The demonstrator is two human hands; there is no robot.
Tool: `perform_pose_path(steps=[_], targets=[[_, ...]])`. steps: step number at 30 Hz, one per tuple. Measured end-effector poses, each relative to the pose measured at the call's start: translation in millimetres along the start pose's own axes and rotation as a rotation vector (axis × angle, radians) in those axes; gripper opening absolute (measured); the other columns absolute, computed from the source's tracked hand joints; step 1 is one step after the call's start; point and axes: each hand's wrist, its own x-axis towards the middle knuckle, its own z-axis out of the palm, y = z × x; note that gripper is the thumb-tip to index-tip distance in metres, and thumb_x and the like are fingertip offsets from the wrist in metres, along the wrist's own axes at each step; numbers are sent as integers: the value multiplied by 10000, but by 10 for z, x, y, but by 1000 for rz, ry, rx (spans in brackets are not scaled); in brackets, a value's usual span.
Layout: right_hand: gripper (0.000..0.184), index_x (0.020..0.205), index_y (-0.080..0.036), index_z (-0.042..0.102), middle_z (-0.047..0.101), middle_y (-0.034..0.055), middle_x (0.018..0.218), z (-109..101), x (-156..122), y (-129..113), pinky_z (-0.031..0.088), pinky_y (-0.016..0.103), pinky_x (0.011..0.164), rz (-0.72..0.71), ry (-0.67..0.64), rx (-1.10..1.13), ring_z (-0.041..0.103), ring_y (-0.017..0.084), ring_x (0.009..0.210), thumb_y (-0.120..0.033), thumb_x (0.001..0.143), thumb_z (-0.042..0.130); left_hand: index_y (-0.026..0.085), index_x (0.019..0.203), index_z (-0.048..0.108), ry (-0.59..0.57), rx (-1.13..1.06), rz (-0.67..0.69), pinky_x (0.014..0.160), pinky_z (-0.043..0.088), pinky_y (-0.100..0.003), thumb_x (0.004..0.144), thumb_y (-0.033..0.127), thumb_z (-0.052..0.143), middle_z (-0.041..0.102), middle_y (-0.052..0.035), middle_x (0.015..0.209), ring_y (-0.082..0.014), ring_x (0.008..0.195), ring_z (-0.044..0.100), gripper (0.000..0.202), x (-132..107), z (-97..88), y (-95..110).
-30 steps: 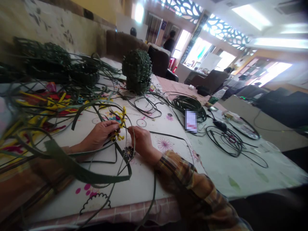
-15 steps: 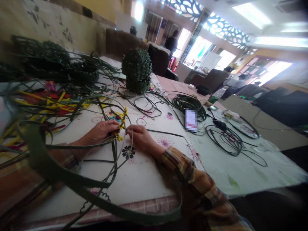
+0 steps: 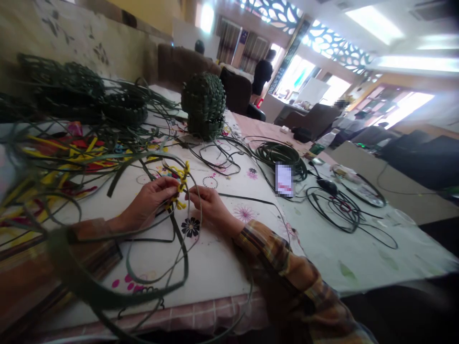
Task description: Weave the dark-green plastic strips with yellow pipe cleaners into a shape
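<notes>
Fingers (image 3: pixel 171 185) of the left hand (image 3: pixel 150 200) pinch the small yellow woven piece (image 3: pixel 179 184) from one side, and the right hand (image 3: pixel 210 204) closes its fingertips on it from the other, just above the tabletop (image 3: pixel 215 267). The piece stands roughly upright, its long axis running from near the hands up and away toward the far end of the table. Long dark green strips (image 3: pixel 158 229) loop around and in front of both wrists, crossing the flowered cloth. Beyond lie a dome-shaped green woven basket (image 3: pixel 203 105), a coil of green strip (image 3: pixel 281 155), and a heap of yellow and red strips (image 3: pixel 71 150) to the left.
</notes>
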Motion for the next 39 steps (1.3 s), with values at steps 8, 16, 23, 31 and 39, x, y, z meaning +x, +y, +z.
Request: perform_pose_path(steps=[8, 16, 23, 31, 39], targets=[[236, 792, -173, 580, 327, -62, 568, -6, -8, -17, 241, 222, 519, 98, -42, 87, 283, 89, 544, -395, 854, 526, 175, 840, 719, -4, -9, 9, 656, 513, -221, 600, 266, 863, 683, -19, 799, -132, 720, 634, 294, 19, -27, -63], [246, 735, -191, 523, 422, -25, 651, 54, -57, 93, 309, 232, 620, -115, 130, -319, 346, 107, 621, -335, 926, 469, 165, 867, 711, -30, 49, 16, 618, 496, -199, 639, 284, 838, 656, -1, 767, -103, 650, 594, 287, 22, -60, -83], [266, 781, -191, 590, 526, 1, 683, 56, -59, 112, 357, 231, 651, -135, 132, -359, 444, 126, 659, -342, 950, 451, 165, 818, 670, -26, 18, -48, 486, 421, -188, 635, 241, 787, 592, 24, 625, -90, 511, 521, 230, 42, -28, -81], [216, 728, -172, 581, 537, -11, 693, 16, -19, 63, 382, 231, 673, -69, 44, -89, 468, 114, 682, -323, 871, 522, 166, 798, 646, -18, -31, -115, 453, 404, -185, 575, 230, 803, 595, 31, 601, -84, 478, 502, 281, 11, 12, 5], [205, 770, -192, 559, 334, -71, 534, 31, -52, 35, 246, 229, 500, 121, -51, 91, 285, 94, 497, -367, 864, 508, 160, 824, 653, -25, -28, -69, 517, 464, -197, 576, 238, 803, 627, 17, 659, -101, 545, 566, 301, -5, 2, -33]])
